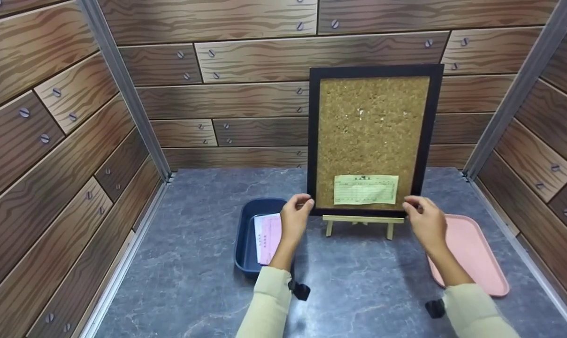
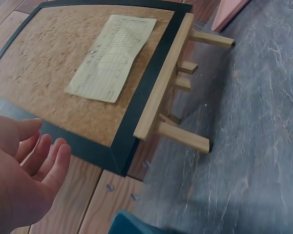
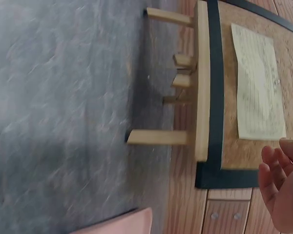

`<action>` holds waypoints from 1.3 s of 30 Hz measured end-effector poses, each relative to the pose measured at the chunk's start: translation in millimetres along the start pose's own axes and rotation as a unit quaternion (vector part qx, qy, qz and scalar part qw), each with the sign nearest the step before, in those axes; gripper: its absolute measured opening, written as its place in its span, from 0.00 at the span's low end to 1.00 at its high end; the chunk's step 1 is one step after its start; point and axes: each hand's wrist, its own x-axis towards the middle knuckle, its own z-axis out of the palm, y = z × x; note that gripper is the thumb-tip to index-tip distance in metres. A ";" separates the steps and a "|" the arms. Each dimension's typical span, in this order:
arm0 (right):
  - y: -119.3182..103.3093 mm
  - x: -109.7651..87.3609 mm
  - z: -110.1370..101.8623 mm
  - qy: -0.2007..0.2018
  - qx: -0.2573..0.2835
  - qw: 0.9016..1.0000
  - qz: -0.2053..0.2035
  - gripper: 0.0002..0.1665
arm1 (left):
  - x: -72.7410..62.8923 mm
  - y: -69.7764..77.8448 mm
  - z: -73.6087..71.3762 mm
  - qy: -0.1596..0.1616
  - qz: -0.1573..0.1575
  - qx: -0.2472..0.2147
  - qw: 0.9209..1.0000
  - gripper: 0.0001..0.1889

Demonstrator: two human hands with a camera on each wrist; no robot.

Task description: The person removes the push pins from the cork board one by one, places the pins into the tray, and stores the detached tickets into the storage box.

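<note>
A black-framed cork board (image 1: 372, 131) leans on a small wooden easel (image 1: 363, 219). Low on the cork lies a pale green printed slip (image 1: 365, 190), with a small dark mark at its top edge. My left hand (image 1: 295, 217) is at the frame's lower left edge, fingers loosely bent. On the opposite side, my right hand (image 1: 425, 220) is by the lower right edge, its fingertips overlapping the frame. Both wrist views show fingers in front of the frame, with no grip visible; whether either hand touches it I cannot tell.
A dark blue tray (image 1: 242, 234) holds pink and white slips (image 1: 267, 238) behind the left forearm. To the right, a pink tray (image 1: 476, 253) lies partly under the right forearm. Wood-patterned walls (image 1: 236, 101) enclose the grey marbled table (image 1: 189, 234).
</note>
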 end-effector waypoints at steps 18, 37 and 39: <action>-45.5 23.8 48.2 -0.011 -0.004 0.999 -0.033 0.09 | 19.0 2.9 49.5 -0.028 0.016 0.120 0.992 0.11; -53.5 36.1 82.9 0.004 0.011 0.999 -0.045 0.12 | 25.0 7.0 70.6 -0.038 -0.005 0.063 0.997 0.10; -54.6 36.2 83.5 0.007 0.008 0.999 -0.044 0.11 | 25.9 7.5 71.9 -0.031 -0.001 0.065 0.997 0.09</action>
